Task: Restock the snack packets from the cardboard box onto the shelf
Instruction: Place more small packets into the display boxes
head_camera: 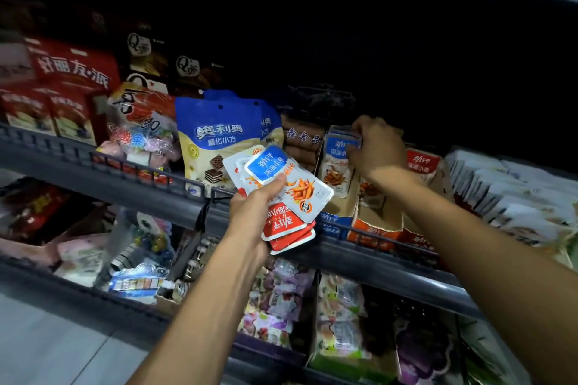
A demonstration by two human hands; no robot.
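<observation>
Basically, left hand [256,209] grips a fan of snack packets [281,194] near the shelf [187,212] edge; right hand [375,147] pinches the blue packets [339,153] upright in the display box [331,222], just right and farther back.

A blue and white wafer pouch [219,137] is stood upright on the upper tier, at nine o'clock of the frame's centre. Red boxes [67,84] are stacked toward ten o'clock beside it. Dark Q-marked packs [162,62] are seen behind. Purple sweet bags [278,300] are heaped at six o'clock below
</observation>
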